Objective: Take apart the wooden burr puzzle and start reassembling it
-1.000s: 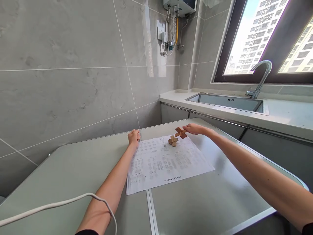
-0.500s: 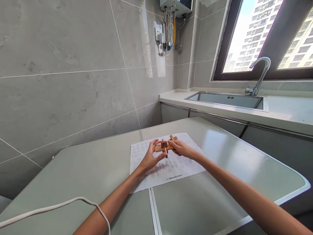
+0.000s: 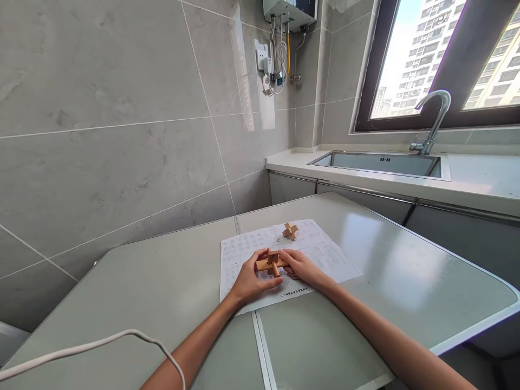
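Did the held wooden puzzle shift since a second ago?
Yes: the held wooden puzzle went from the far edge of the paper sheet toward its near edge.

A printed sheet (image 3: pixel 325 254) lies on the table (image 3: pixel 406 281), one wooden puzzle (image 3: pixel 290 231) behind another (image 3: pixel 270 262).

Your left grip (image 3: pixel 249 281) and right grip (image 3: pixel 300 268) cover the ends and underside of the wooden cross puzzle (image 3: pixel 271 262), so you cannot tell how its bars interlock. Diagrams on the printed sheet (image 3: pixel 325 254): too small to read, near middle hidden under both grips. The white cable (image 3: pixel 134 332) runs off the left edge; the water heater (image 3: pixel 289 8) is cut by the top edge.
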The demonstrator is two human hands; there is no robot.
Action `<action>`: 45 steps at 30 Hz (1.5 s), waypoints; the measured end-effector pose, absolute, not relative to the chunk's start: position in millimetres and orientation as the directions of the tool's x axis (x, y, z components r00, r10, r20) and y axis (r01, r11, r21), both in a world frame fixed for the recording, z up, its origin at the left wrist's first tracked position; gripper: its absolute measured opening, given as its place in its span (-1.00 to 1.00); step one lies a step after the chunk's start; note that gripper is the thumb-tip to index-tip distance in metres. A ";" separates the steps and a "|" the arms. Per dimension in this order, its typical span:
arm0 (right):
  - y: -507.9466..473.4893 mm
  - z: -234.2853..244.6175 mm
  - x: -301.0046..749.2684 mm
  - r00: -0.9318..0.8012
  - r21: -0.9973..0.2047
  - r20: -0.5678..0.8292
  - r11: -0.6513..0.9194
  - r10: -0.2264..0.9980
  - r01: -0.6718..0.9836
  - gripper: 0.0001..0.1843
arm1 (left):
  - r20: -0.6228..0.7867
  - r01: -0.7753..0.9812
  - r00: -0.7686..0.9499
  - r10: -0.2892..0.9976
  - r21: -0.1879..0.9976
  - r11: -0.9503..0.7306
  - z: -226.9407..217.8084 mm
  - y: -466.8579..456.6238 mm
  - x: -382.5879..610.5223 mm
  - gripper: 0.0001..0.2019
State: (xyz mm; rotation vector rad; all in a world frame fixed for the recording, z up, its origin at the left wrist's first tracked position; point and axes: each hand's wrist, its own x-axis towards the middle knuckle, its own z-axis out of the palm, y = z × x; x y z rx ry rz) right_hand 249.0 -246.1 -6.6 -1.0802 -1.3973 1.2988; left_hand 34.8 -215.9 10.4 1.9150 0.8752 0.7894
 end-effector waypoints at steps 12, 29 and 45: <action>-250.2 -15.2 249.1 -0.072 -0.975 0.166 0.174 0.984 0.136 -0.43 | 0.202 0.318 0.555 0.807 0.844 -0.431 6.7 -218.6 39.2 -0.16; -252.0 -22.1 252.5 -0.024 -0.905 0.252 0.244 0.967 0.348 -0.56 | 0.202 0.388 0.545 0.814 0.800 -0.458 -0.7 -218.6 42.2 -0.18; -253.7 -16.4 252.9 -0.035 -0.903 0.249 0.245 0.968 0.354 -0.56 | 0.266 0.342 0.548 0.793 0.794 -0.503 1.9 -221.3 42.2 -0.21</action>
